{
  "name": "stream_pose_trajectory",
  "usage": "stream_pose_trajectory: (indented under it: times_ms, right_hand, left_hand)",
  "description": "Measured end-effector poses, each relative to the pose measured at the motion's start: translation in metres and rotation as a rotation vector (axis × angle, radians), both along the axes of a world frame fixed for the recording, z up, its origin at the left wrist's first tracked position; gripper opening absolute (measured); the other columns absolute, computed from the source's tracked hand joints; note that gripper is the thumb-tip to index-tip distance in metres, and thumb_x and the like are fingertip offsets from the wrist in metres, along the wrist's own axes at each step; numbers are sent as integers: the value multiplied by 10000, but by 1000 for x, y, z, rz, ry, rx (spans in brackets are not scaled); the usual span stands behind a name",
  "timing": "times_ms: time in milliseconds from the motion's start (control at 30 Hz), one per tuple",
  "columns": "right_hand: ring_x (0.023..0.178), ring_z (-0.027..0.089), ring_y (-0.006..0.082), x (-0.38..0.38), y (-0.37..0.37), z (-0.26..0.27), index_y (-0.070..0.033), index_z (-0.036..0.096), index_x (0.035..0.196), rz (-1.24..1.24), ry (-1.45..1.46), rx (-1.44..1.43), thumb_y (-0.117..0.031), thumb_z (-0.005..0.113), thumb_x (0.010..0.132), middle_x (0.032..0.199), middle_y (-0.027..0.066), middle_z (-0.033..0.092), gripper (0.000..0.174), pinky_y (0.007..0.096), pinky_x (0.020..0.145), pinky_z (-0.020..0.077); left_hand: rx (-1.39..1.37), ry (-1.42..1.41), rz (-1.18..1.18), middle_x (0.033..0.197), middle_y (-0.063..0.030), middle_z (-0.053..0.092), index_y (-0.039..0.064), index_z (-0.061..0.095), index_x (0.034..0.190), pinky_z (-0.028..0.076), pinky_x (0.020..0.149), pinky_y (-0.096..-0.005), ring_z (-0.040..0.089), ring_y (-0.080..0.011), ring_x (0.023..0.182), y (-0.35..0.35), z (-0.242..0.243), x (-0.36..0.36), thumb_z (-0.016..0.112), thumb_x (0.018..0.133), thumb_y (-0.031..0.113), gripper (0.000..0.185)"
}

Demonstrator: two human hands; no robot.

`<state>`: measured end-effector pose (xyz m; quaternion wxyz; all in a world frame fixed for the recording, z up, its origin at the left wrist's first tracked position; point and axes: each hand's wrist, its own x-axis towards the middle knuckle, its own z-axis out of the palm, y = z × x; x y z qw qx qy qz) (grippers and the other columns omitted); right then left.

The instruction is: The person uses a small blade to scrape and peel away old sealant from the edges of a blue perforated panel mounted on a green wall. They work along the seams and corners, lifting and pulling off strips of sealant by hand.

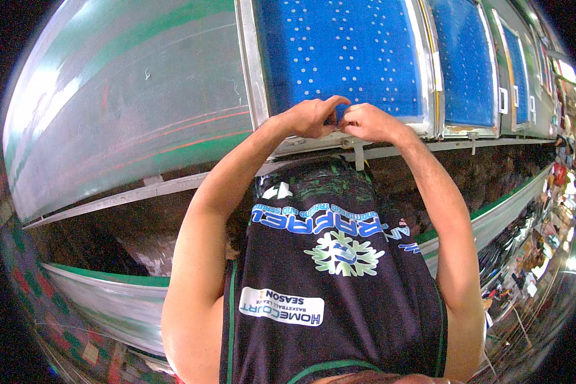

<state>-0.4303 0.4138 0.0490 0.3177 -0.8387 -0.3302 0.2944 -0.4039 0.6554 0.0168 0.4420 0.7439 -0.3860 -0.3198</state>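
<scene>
Both hands meet at the near edge of a framed blue screen (341,57) that has rows of pale dots. My left hand (317,116) is curled, its index finger reaching towards the other hand; a small dark gap shows between finger and thumb, and whether it holds something cannot be told. Close beside it on the right, my right hand (367,122) has its fingers bent down over the metal frame (312,144); its fingertips are partly hidden. Just below the right hand, a small metal bracket (359,156) hangs from the frame's near edge.
More framed blue screens (463,62) with white handles (503,100) stand in a row to the right. A long grey-green table surface (173,86) lies to the left. A metal rail (125,204) runs along the near edge. Behind me is another long table (110,293); clutter lies at the far right.
</scene>
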Motion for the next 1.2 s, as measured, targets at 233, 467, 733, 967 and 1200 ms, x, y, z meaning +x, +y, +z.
stream_pose_trajectory:
  times_ms: [233,467,733,967,1200]
  right_hand:
    - [851,696,374,4,13,8,-52,768,874,72,-64,-153,-211,689,856,850,163,705,179,496,790,565]
    - [802,721,400,15,21,4,-16,727,798,175,-69,-154,-222,691,810,830,194,727,210,522,739,586]
    - [802,688,341,-2,20,2,-49,628,791,263,-320,-102,-147,683,780,806,124,662,113,476,745,584]
    - [863,668,355,-12,5,-4,-36,616,886,172,-392,-91,-161,659,842,865,147,638,139,471,796,572]
    - [863,639,420,-14,-13,4,5,593,899,-133,-104,-9,-148,603,904,871,194,609,153,520,799,523]
  left_hand:
    - [-28,16,4,949,-188,765,91,363,1466,592,767,-497,760,-394,884,2,-3,-1,807,891,181,732]
    - [-37,30,51,911,-172,741,95,397,1451,574,739,-497,741,-382,861,2,-2,-2,765,794,31,756]
    - [-31,19,46,961,-188,763,94,380,1454,578,758,-499,755,-397,896,4,-4,-4,805,863,115,728]
    - [-30,29,40,913,-165,753,100,388,1452,576,730,-483,750,-379,861,2,-1,-3,785,862,99,711]
    - [-28,28,33,897,-144,758,105,417,1457,584,745,-487,755,-357,847,2,4,-5,744,903,108,643]
